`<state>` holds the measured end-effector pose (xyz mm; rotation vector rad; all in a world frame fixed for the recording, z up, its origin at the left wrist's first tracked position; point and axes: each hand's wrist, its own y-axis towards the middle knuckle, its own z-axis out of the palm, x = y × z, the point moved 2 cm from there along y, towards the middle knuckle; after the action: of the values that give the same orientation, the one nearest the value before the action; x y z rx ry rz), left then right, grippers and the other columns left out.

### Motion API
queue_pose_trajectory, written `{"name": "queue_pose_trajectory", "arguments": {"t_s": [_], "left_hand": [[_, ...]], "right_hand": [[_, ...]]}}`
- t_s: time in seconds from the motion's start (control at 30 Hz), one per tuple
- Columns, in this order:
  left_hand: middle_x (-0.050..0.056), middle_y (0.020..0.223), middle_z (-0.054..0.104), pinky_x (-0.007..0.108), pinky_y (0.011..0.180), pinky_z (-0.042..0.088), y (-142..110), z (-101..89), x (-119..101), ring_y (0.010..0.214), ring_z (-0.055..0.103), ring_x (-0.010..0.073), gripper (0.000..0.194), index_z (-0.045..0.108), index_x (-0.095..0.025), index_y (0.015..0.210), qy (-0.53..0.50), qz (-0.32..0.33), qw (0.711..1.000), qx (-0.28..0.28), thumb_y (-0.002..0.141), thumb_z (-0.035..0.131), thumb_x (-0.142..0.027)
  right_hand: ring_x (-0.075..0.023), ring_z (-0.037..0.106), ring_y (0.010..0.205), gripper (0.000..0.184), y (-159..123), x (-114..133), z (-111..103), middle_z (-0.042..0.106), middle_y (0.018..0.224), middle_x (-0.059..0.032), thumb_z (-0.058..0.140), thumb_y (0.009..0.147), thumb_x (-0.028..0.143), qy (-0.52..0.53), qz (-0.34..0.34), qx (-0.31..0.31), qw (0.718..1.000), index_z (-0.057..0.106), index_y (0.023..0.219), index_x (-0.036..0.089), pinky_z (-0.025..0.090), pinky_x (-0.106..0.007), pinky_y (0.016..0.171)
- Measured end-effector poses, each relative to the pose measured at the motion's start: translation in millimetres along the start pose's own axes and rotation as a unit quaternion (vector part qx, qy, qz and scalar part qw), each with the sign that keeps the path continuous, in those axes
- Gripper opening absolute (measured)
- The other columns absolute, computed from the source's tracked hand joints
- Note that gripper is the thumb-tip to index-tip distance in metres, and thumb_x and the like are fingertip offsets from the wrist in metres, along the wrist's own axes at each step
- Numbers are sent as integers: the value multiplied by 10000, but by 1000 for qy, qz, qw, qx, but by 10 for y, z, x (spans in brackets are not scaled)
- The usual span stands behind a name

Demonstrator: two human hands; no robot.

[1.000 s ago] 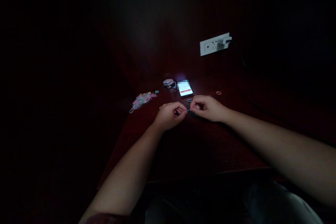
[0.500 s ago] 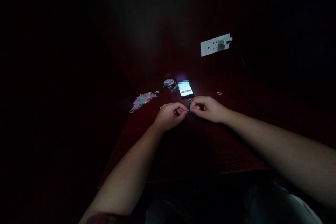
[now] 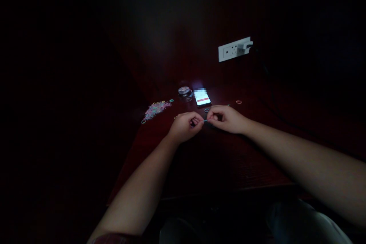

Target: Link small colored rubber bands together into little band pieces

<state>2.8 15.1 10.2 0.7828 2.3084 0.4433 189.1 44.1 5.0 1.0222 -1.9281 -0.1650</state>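
Between my two hands stretches a small blue-green rubber band (image 3: 205,121), only a short piece of it visible. My left hand (image 3: 186,125) pinches one end with thumb and fingertips. The other end is pinched by my right hand (image 3: 227,118), its fingertips almost touching those of the left. Just beyond the fingers a light blue band (image 3: 206,110) lies on the dark table. A yellowish band (image 3: 175,117) is partly hidden behind my left hand. Off to the left is a pile of small colourful rubber bands (image 3: 156,110).
A lit phone (image 3: 203,98) lies beyond my hands, beside a round lidded jar (image 3: 185,93). An orange-pink band (image 3: 238,102) sits to the right, a green band (image 3: 171,100) by the pile. A white wall socket (image 3: 235,49) holds a plug with a dark cable.
Hardly anything differs. Both hands keep their pinch on the band, with at most a tiny shift at the fingertips.
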Motion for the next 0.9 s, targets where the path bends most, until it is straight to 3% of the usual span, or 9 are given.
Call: {"name": "queue_pose_trajectory", "arguments": {"t_s": [0.47,0.6,0.9], "left_hand": [[7,672,623,204,569,434,-4,-13,7,606,545,89,45,639,-155,759,26,2,999,-20,746,600,-175],[9,683,634,205,575,441,7,-8,-22,603,554,87,47,643,-155,763,19,3,1000,-12,751,601,-172],[5,668,623,197,569,443,19,19,-57,588,544,80,37,627,-145,747,-4,11,1000,9,724,597,-142]], "right_hand": [[-98,447,581,80,-3,6,-11,499,640,9,581,773,221,5,5,-4,1000,605,763,145,363,-231,548],[-83,434,551,115,0,18,10,513,661,10,617,759,249,28,10,9,1000,615,802,143,342,-217,504],[-94,442,596,80,2,12,24,486,672,10,585,777,205,13,-22,9,1000,620,759,136,361,-237,561]]}}
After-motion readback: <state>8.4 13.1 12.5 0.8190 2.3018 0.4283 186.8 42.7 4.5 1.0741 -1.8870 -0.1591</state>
